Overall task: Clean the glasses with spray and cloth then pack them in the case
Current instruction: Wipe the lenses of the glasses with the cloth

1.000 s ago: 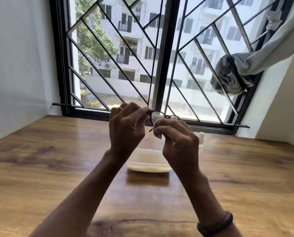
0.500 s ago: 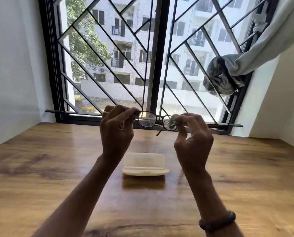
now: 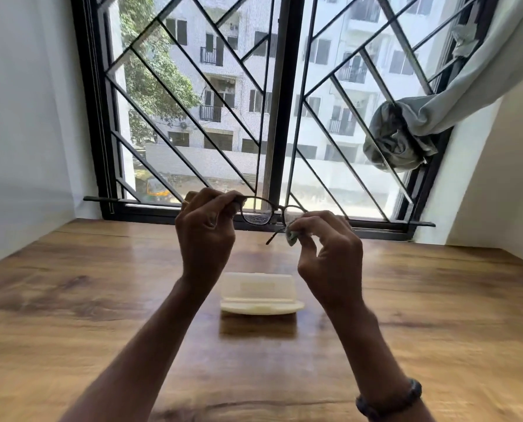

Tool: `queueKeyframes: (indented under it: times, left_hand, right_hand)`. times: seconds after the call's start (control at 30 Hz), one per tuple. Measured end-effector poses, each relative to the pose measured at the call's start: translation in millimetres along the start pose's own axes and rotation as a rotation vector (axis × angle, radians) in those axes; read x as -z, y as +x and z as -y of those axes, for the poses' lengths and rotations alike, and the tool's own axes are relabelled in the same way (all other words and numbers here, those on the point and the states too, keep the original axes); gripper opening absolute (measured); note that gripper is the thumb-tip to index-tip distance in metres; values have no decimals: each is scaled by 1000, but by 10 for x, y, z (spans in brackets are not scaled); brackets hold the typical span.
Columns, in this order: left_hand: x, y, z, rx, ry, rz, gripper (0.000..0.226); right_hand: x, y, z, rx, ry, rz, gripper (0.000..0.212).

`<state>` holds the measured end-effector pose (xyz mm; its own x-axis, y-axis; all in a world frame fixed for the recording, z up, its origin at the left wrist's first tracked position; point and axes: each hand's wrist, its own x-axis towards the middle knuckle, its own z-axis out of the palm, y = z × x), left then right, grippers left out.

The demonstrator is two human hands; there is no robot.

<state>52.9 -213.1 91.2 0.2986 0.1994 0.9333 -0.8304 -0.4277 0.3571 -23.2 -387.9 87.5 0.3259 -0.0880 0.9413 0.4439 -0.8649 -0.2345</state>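
Daylight from a barred window (image 3: pixel 254 102) falls across the wooden bench (image 3: pixel 71 315) in front of us, with white walls on both sides and a grey curtain (image 3: pixel 406 138) knotted against the bars at the right. We hold the glasses (image 3: pixel 264 213) up in the air above the bench, level with the window sill. Our left hand (image 3: pixel 205 236) is closed around the left end of the dark frame, fingers curled and pinching it near the hinge. Our right hand (image 3: pixel 330 254) pinches a small bunched cleaning cloth (image 3: pixel 292 234) between thumb and fingertips, pressed against the right lens, while the other fingers arch loosely. The left lens looks speckled with droplets or smears. One temple arm hangs down below the bridge. A cream-coloured glasses case (image 3: pixel 260 295) lies on the bench below and between our wrists, well apart from the glasses. A dark beaded bracelet (image 3: pixel 388 400) circles our right wrist.
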Motion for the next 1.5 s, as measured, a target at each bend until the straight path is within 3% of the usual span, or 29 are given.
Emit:
queueKeyframes:
  times: [0.37, 0.7, 0.93, 1.3, 1.5]
  left_hand:
    - [-37, -14, -67, -23, -74, 104, 13]
    - [-40, -29, -11, -11, -17, 56, 11]
    - [-16, -30, 26, -49, 22, 47, 10]
    - [-80, -74, -55, -82, -43, 43, 13]
    - [-49, -62, -30, -40, -12, 18, 12]
  right_hand:
    - [42, 19, -44, -102, -36, -156, 27]
    - [42, 9, 10, -71, 67, -10, 13]
    - [71, 25, -32, -218, -80, -209, 10]
    - [8, -2, -7, -86, -7, -113, 19]
    - [1, -6, 6, -38, 77, 25, 18]
